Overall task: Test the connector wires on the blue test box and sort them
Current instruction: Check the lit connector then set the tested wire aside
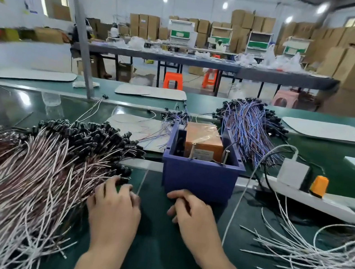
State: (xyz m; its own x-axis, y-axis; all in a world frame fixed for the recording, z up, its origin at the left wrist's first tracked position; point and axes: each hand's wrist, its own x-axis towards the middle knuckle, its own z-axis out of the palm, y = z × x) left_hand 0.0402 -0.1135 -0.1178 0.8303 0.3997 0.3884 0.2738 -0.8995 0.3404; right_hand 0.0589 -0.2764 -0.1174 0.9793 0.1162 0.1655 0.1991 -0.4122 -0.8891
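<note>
Most wires are seemingly awaiting test: large pile (35, 168) is lying left of blue test box (199, 178) on table (149, 260), 1 smaller heap (315, 260), likely sorted, right; left grip (116, 197) is pinching a connector (124, 180) at pile edge; right grip (191, 210) is curling before the box, hold cannot be told.

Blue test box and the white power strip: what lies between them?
In the head view, a thin white cable runs down through the gap between the blue test box and the white power strip, over the green mat.
</note>
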